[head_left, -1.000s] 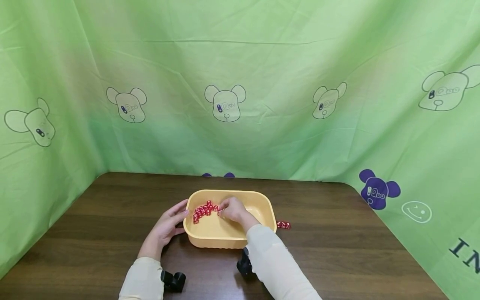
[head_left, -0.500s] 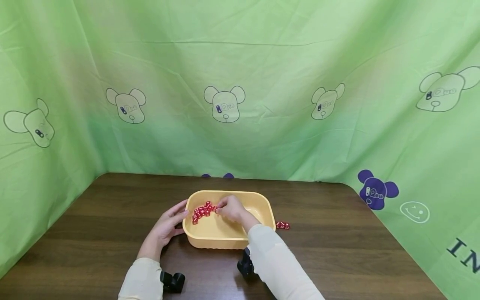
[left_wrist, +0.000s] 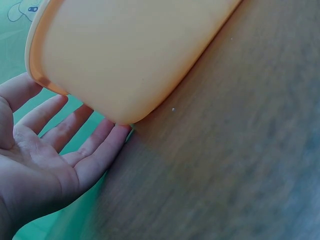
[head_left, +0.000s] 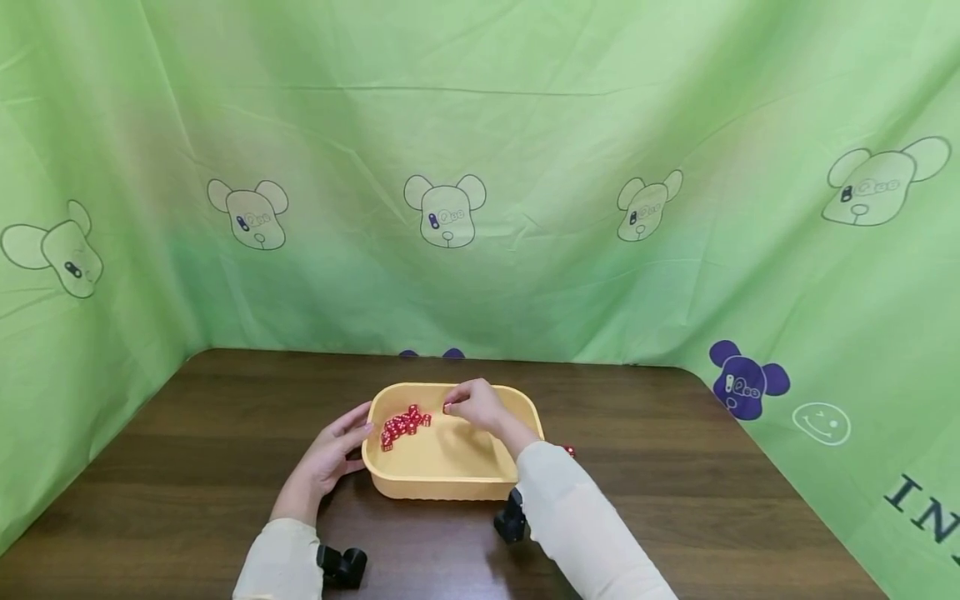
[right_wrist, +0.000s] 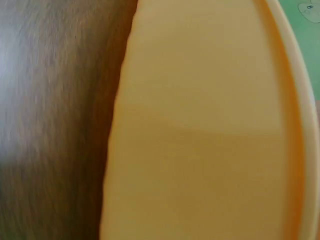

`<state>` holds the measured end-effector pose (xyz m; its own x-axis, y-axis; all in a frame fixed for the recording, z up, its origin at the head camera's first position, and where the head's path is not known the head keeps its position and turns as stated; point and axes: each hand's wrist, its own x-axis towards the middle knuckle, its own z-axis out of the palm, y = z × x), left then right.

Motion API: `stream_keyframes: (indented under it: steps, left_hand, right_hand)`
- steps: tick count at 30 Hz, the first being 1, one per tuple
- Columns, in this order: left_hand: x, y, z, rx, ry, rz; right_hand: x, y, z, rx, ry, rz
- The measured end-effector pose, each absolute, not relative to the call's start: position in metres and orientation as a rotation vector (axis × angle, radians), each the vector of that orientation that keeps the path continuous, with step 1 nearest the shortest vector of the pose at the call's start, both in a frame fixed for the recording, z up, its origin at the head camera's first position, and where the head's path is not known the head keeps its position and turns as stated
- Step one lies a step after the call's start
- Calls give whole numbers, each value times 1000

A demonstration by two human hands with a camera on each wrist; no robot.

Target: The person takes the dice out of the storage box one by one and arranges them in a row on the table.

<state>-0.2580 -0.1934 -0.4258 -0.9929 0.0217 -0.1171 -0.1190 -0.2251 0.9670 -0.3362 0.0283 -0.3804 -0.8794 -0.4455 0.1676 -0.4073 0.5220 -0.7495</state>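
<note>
While I watch through the head view, my right hand (head_left: 480, 406) hovers above the far rim of the yellow tub (head_left: 450, 479), its fingers (head_left: 452, 404) pinching one red die (head_left: 447, 408). At about 9 o'clock from that die, the pile of red dice (head_left: 402, 423) lies on the tub floor, toward its left end. My left hand (head_left: 333, 450) rests with straight, relaxed fingers against the tub's left wall, at 9 o'clock from the tub. A few loose dice (head_left: 570, 451) peek out on the counter (head_left: 675, 483) at 3 o'clock of the tub, mostly hidden behind my right sleeve.

Through the left wrist view, I see the open palm (left_wrist: 45, 160) and fingertips (left_wrist: 117, 132) touching the tub's rounded corner (left_wrist: 125, 75); nothing is gripped there.

Through the right wrist view, only the blurred tub wall (right_wrist: 200, 125) and counter (right_wrist: 50, 110) show; the fingers and die are out of frame, so I cannot confirm the pinch from here.

Judging the risk: the die is small and slick, so a light pinch could let it drop and bounce over the rim. My sleeve passing at 3 o'clock could also sweep the loose dice, and the left hand only braces the tub, so a knock might slide it.
</note>
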Motion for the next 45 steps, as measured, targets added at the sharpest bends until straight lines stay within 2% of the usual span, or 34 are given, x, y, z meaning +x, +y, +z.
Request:
stream_keyframes:
  steps: [9, 21, 31, 45]
  left_hand:
    - [-258, -194, -426, -108, 1900, 2381]
    - [-258, -195, -426, -113, 1902, 2389]
    - [-258, -194, -427, -111, 1886, 2396]
    - [-258, -193, -428, -123, 1902, 2387]
  right_hand:
    - [-337, 45, -366, -706, 2704, -1328]
    - [-338, 66, -352, -811, 2689, -1329]
    - [-334, 89, -343, -774, 2653, -1444]
    - [-333, 127, -344, -746, 2678, -1523]
